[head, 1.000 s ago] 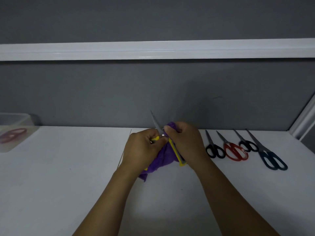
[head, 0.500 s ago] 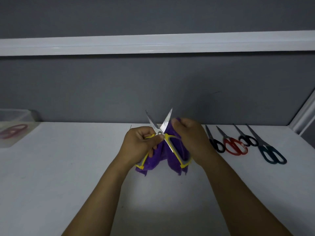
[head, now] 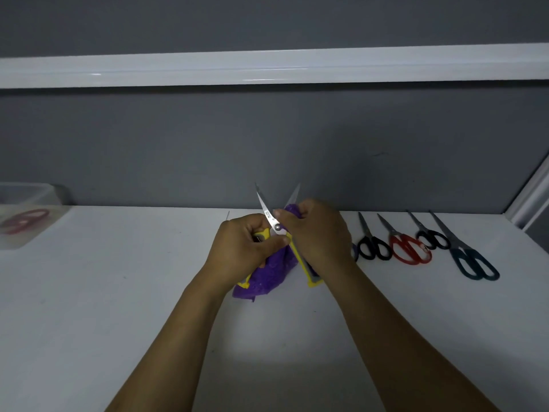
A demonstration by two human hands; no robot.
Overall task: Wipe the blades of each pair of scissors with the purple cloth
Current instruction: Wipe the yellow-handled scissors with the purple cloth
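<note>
Above the white table's middle I hold yellow-handled scissors [head: 269, 217] with the blades spread in a V pointing up. My left hand [head: 248, 248] grips one yellow handle near the pivot. My right hand [head: 319, 233] holds the purple cloth [head: 271, 272] bunched against the right blade, low near the pivot. The cloth hangs down between my hands and hides part of the handles. Four more pairs lie in a row at the right: black-handled [head: 371, 246], red-handled [head: 408, 251], small black-handled [head: 432, 237] and dark teal-handled [head: 473, 263].
A clear plastic box [head: 22, 217] with red-handled scissors inside sits at the table's far left. A grey wall with a white rail [head: 267, 68] rises behind the table. A white frame [head: 531, 197] borders the right corner.
The scissors went from nearly shut to spread open. My right hand with the cloth has slid down the right blade towards the pivot.
</note>
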